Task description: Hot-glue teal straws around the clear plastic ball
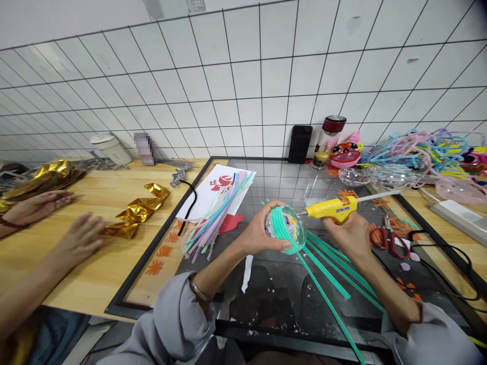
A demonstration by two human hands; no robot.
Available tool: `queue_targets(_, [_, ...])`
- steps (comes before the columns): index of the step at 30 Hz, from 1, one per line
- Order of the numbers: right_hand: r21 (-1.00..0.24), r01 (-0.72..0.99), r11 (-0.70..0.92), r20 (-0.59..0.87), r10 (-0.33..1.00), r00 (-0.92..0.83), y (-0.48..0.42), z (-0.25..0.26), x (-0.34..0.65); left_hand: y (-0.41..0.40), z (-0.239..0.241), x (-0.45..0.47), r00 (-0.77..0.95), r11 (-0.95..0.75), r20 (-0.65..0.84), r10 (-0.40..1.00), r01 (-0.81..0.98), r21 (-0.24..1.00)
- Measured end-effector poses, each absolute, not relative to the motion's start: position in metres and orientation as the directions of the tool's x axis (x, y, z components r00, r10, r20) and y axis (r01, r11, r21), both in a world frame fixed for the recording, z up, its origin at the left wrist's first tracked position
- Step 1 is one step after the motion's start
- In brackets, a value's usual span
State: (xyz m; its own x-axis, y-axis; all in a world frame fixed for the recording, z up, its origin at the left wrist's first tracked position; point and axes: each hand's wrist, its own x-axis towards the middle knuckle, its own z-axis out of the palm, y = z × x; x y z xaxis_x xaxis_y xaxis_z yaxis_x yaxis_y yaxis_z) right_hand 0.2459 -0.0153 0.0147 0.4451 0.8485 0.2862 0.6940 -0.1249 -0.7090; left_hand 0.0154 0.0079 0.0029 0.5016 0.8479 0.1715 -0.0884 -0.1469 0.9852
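My left hand (262, 228) grips a clear plastic ball (299, 223) partly wrapped in green strips, with colourful bits showing inside. In my right hand (352, 233) is a yellow hot glue gun (333, 209), a white glue stick jutting from its back. The gun's nozzle points left and meets or nearly meets the ball's upper right side; I cannot tell whether it touches. Long green strips (331, 274) lie on the dark glossy board (266, 299) below the ball, several fanning out to the lower right.
Red scissors (390, 241) and a black cord (452, 253) lie right of my right hand. Pastel strips (218, 213) rest on white paper (201, 190). At the back stand a phone (300, 144) and a glass bottle (327, 142). Another person's hands (81, 235) are near gold foil (139, 210) on the left.
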Motion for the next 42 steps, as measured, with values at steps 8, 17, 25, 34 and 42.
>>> queue_targets(8, [-0.707,0.688,-0.162,0.278,0.831,0.481,-0.0136,0.0156,0.2481,0.0077,0.0044,0.0156,0.508,-0.124,0.151,0.848,-0.088,0.988])
queue_targets(17, [-0.697,0.706,-0.121,0.305,0.842,0.446,-0.0172,0.0167,0.2477,0.0081,0.0064,0.0154,0.501,-0.128,0.151,0.852,-0.08,0.988])
queue_targets(25, [-0.682,0.725,-0.099,0.322,0.849,0.418,-0.0146,0.0132,0.251,0.0089,0.0043,0.0151,0.497,-0.153,0.176,0.85,-0.088,0.984])
queue_targets(34, [-0.674,0.728,-0.126,0.294,0.858,0.421,-0.0134,0.0134,0.2514,0.0097,0.0017,0.0154,0.498,-0.154,0.188,0.846,-0.11,0.982])
queue_targets(42, [-0.674,0.728,-0.126,0.316,0.842,0.438,-0.0188,0.0153,0.2487,0.0098,0.0013,0.0147,0.5,-0.141,0.181,0.847,-0.117,0.983])
